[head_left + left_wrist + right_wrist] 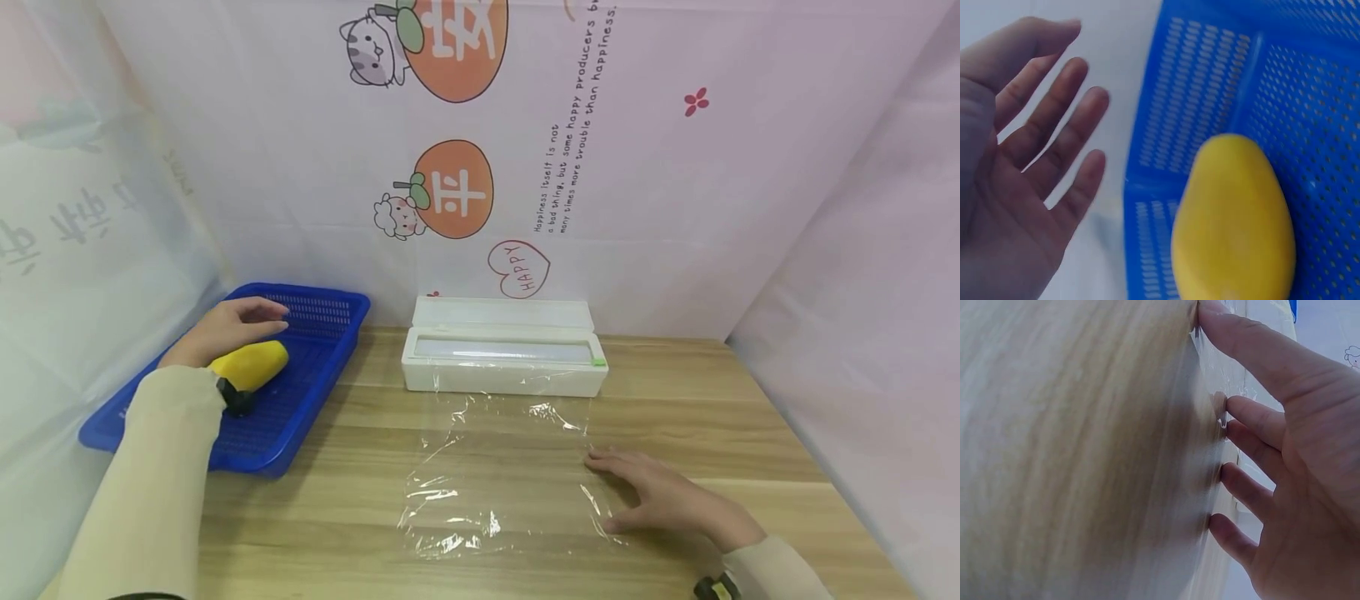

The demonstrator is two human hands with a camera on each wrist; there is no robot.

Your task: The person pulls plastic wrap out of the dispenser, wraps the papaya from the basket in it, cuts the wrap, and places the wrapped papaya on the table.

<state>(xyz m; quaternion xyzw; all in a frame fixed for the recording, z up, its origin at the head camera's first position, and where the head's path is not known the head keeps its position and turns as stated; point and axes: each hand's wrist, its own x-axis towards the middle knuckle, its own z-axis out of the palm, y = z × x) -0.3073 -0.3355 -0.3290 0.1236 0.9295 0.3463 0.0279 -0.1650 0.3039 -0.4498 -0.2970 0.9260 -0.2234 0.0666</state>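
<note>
My left hand (228, 329) hovers over the blue basket, its fingers relaxed and holding nothing. Just below it lies a smooth yellow fruit (1232, 219), mango-like in shape, partly hidden by my wrist in the head view. In the left wrist view a gap shows between the hand and the fruit. A sheet of clear cling film (510, 475) lies pulled out over the table from a white dispenser box (506, 379) with its lid up. My right hand (667, 500) rests at the film's right edge, fingers spread and fingertips on the surface.
The blue perforated basket (318, 417) stands at the left of the wooden table (675, 400), against the hanging cloth. Printed cloth (637, 208) closes off the back and both sides. A small green piece (598, 362) sits at the box's right end.
</note>
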